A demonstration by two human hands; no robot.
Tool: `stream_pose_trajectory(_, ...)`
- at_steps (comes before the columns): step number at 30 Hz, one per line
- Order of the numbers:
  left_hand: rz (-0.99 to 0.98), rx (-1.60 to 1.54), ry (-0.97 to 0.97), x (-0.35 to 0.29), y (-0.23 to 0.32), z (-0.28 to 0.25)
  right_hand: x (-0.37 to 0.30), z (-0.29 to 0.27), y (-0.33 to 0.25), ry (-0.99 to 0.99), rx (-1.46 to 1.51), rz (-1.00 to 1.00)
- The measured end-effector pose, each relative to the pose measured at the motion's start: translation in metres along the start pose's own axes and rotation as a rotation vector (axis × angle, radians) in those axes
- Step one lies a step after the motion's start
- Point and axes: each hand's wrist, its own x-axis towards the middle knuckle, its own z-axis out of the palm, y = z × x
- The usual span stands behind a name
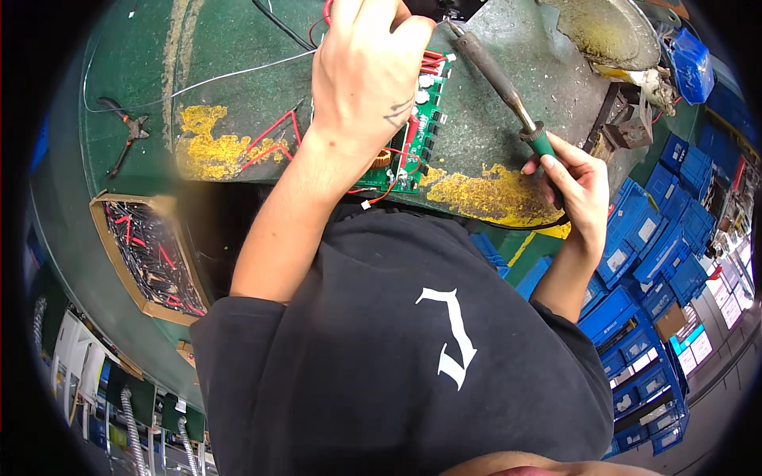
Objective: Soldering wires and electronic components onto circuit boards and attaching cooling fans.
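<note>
My right hand (583, 186) is wrapped round the green handle of a soldering iron (496, 75). The iron slants up and left, its tip close to my left fingertips. Those fingers are pinched together on my left hand (361, 79), on a thin silvery solder wire (238, 74) that trails over the bench to the left. Under that hand lies a green circuit board (409, 186) with red wires, a copper coil and white connectors. My hand and forearm hide much of the board. What the iron's tip touches is too small to tell.
Cutting pliers (131, 131) and red wire pieces (274, 127) lie left on the worn green bench (246, 95). A cardboard box (99, 218) of black and red parts stands lower left. At right are a yellowish dish (611, 36), a metal block (631, 119) and blue bins (635, 230).
</note>
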Motion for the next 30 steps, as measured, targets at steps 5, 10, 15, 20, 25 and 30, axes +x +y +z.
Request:
stream_pose_trajectory(5,-0.225,0.097,-0.336,0.012,0.020,-0.029,-0.001,0.000,0.000,0.009,-0.022,-0.012)
stream_pose_trajectory(10,-0.098,0.208,-0.213,0.008,0.013,-0.056,-0.005,-0.001,0.002,0.015,0.018,-0.014)
stream_pose_trajectory(15,-0.519,0.052,-0.415,-0.005,0.026,-0.117,-0.016,-0.005,0.006,0.025,0.044,-0.038)
stream_pose_trajectory(20,-0.868,0.198,-0.345,-0.028,0.014,-0.170,-0.034,-0.015,0.022,0.079,0.114,-0.106)
stream_pose_trajectory(25,-1.008,0.510,-0.548,-0.039,-0.013,-0.192,-0.082,-0.026,0.054,0.258,0.226,-0.172)
stream_pose_trajectory(30,-0.737,0.439,-0.371,-0.031,-0.022,-0.170,-0.141,-0.026,0.085,0.535,0.223,-0.141)
